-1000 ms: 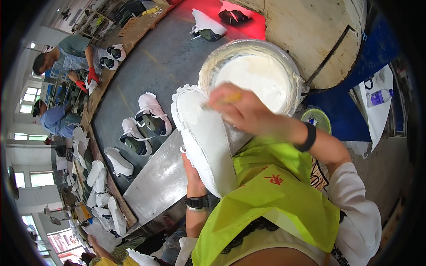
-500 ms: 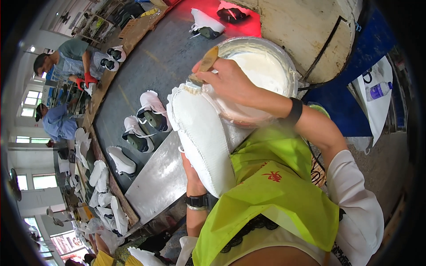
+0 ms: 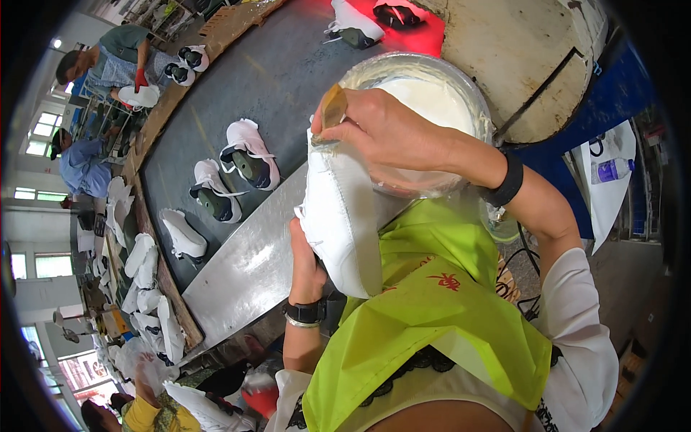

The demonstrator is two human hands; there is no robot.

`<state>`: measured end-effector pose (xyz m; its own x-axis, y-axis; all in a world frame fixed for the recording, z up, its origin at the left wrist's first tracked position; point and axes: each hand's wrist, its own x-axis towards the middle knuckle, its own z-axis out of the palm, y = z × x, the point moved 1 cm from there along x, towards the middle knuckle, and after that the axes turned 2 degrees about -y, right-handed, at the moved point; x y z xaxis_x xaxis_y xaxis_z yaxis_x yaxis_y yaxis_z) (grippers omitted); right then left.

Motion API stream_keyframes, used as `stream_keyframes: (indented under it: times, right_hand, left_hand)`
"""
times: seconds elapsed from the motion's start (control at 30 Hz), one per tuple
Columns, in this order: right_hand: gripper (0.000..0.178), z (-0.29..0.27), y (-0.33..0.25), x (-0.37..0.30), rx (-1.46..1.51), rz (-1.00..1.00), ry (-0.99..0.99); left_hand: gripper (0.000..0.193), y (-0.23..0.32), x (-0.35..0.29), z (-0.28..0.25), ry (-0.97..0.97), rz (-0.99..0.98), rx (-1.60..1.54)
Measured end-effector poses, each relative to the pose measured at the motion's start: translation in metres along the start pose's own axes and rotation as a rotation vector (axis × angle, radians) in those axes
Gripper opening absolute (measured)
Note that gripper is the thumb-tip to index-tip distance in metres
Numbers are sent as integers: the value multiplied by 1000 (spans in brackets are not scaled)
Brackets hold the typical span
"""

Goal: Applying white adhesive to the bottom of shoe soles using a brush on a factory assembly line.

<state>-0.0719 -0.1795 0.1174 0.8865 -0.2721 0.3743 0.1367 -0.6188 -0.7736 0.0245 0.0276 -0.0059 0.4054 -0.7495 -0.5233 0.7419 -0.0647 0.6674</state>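
Note:
My right hand [image 3: 378, 129] is closed around the wooden handle of a brush [image 3: 332, 108], its bristle end against the toe end of a white shoe upper [image 3: 342, 223]. My left hand [image 3: 306, 263] grips that upper from the left side, fingers partly hidden behind it. The upper stands tilted, its heel end low near my green apron [image 3: 439, 302]. Just beyond my right wrist sits a round tub [image 3: 471, 90] of white liquid paste, its inner wall crusted with it.
A dark conveyor belt [image 3: 216, 115] carries several white shoes, such as one pair [image 3: 248, 155], beside a metal ledge [image 3: 252, 266]. Red light glows at its far end [image 3: 425, 36]. Co-workers work along the left; one person in red gloves [image 3: 140, 79] holds a shoe. More uppers [image 3: 140, 255] lie piled there.
The white upper has been turned and tilted, showing its side more than its underside. My right hand and the brush have moved slightly along its toe edge. The red-gloved co-worker has lifted a shoe.

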Motion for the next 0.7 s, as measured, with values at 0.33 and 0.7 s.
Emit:
stream_keyframes:
  times: [0.33, 0.7]
  right_hand:
    - [16, -1, 4, 3, -33, 37, -25]
    - [14, -2, -14, -13, -80, 57, -101]
  left_hand:
    - [48, 2, -2, 5, -31, 18, 58]
    - [52, 1, 8, -9, -70, -26, 66]
